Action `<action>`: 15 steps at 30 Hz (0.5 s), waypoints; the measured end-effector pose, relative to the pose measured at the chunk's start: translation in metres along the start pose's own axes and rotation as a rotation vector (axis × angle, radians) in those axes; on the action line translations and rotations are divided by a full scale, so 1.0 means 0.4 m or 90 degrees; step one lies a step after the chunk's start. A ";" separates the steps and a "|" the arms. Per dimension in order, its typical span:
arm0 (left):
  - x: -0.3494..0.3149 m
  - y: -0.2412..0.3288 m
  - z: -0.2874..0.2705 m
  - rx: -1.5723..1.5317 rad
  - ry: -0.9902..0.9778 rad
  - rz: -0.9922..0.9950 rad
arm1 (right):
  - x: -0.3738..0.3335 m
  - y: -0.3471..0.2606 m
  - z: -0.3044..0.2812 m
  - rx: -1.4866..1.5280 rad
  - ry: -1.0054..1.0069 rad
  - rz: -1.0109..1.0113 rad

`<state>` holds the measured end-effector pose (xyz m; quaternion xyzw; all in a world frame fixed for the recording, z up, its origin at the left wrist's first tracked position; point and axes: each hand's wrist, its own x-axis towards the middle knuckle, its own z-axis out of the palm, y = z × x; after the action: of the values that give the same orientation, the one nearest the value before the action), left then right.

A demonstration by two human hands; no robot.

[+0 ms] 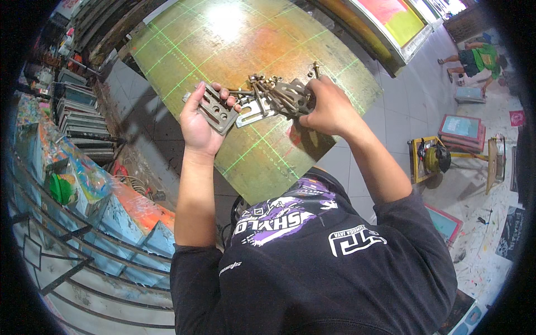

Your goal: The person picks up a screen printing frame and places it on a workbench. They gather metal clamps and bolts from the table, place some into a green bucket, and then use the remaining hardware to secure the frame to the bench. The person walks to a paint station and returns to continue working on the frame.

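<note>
My left hand grips a grey slotted metal plate with round holes, thumb along one edge and fingertips around the other. A heap of long bolts lies beside it on a green board with grid lines. At the heap's right end, my right hand curls thumb and fingers around the edge of a dark slotted metal plate; its far side is hidden by the palm. A paler silver slotted plate lies flat between the hands. One bolt stands upright beyond my right fingers.
A frame with a pink and yellow panel stands past the board's far right corner. Racked frames line the left. Farther right are a person in a green shirt, stacked screens and a yellow frame on the floor.
</note>
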<state>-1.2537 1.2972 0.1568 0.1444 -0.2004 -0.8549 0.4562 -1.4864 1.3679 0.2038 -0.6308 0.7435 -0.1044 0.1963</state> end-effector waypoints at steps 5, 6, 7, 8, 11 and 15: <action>0.009 -0.026 -0.004 -0.011 -0.015 -0.035 | 0.008 0.015 -0.013 0.097 0.008 -0.025; 0.009 -0.031 0.000 0.000 0.001 -0.036 | 0.008 0.020 -0.019 0.124 0.009 -0.044; 0.012 -0.038 -0.002 0.001 0.012 -0.043 | 0.007 0.026 -0.021 0.169 0.015 -0.039; 0.016 -0.045 -0.006 0.003 0.022 -0.050 | 0.007 0.033 -0.021 0.214 0.022 -0.035; 0.020 -0.059 0.010 0.024 0.063 -0.061 | 0.003 0.049 -0.031 0.220 0.081 -0.059; 0.030 -0.068 0.016 0.033 0.051 -0.070 | 0.018 0.079 -0.009 0.391 0.155 -0.081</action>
<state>-1.2828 1.3021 0.1486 0.2010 -0.1957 -0.8669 0.4120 -1.5173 1.3665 0.1930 -0.5702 0.6547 -0.4098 0.2799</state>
